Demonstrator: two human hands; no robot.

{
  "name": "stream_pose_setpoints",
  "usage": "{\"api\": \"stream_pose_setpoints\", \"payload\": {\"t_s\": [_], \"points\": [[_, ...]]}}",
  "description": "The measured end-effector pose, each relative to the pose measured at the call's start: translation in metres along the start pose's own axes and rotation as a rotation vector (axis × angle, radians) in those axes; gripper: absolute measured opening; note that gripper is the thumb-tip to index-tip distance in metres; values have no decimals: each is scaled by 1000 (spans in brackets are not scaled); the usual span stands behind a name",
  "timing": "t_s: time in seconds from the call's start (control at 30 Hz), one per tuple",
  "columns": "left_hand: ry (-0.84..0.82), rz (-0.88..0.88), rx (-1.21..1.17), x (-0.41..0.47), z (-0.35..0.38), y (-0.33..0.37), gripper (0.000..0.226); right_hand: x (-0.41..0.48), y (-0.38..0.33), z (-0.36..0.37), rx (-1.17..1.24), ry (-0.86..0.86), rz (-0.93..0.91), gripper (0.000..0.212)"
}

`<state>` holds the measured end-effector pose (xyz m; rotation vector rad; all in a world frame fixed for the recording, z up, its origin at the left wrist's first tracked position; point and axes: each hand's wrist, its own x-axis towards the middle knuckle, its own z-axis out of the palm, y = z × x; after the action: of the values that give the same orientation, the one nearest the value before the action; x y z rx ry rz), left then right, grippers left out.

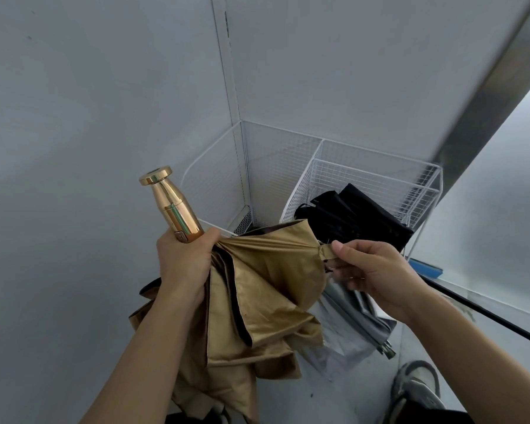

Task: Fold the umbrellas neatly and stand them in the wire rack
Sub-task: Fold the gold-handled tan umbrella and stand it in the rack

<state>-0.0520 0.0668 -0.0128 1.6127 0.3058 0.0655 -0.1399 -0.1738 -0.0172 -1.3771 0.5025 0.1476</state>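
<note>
1. the white wire mesh rack [377, 166] sits tight in a corner. pale grey walls [89, 117] close off its left and back, so the way in is from above.
2. its left part is open at the top. the right bay is partly taken up by black folded umbrellas [358, 215] leaning inside.
3. the shiny gold fabric umbrella [266, 289], gripped by the left hand [184, 258] and pinched by the right hand [371, 267], hangs loose across the rack's front.
4. a grey collapsed umbrella [355, 325] lies on the floor under the right hand, with a grey sneaker [416, 390] near it.

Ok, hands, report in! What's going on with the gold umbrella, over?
Left hand grips gold umbrella below its handle. Right hand pinches its strap. Canopy loose, not yet in wire rack. Grey umbrella on floor beneath.
</note>
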Motion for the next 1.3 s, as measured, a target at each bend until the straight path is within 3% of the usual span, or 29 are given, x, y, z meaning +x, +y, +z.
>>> {"api": "stream_pose_setpoints", "payload": {"t_s": [0.13, 0.23, 0.4, 0.47, 0.53, 0.6, 0.67, 0.73, 0.77, 0.87, 0.93, 1.07, 1.13, 1.3], "points": [[63, -7, -7, 3, -2, -3, 22, 1, 4, -4, -135, 206, -85, 12], [109, -39, -17, 5, -3, -2, 21, 1, 14, -3, -405, 276, -253, 28], [62, -52, -30, -1, 3, 2, 21, -6, 39, 18, -878, -169, -341, 67], [4, -29, -13, -2, 4, 2, 20, -7, 46, 26, -935, -208, -404, 62], [-66, -12, -10, -5, 6, 4, 22, -4, 48, 27, -818, -183, -460, 35], [-112, -5, -38, -7, 5, 5, 24, -3, 40, 24, -571, -253, -351, 14], [-130, 2, -83, -8, 2, 7, 26, -8, 28, 17, -397, -447, -190, 23], [-160, 11, -130, -7, -2, 8, 34, -15, 17, 15, -384, -569, -112, 31], [-191, 13, -160, -6, -3, 8, 35, -16, 15, 16, -372, -499, -136, 31], [-348, 5, -227, -10, -3, 11, 26, -6, 13, 12, -254, 7, -304, 11], [-479, 10, -226, -14, -3, 9, 20, 1, 13, 6, -272, 133, -325, 21], [-706, 59, -169, -19, -3, 8, 23, -3, 6, 5, -286, -1, -231, 19], [-799, 70, -149, -20, -3, 9, 22, -6, 5, 4, -340, -116, -162, 31], [-910, 124, -50, -19, -4, 8, 22, -7, 8, 3, -335, -275, 2, 42]]}}
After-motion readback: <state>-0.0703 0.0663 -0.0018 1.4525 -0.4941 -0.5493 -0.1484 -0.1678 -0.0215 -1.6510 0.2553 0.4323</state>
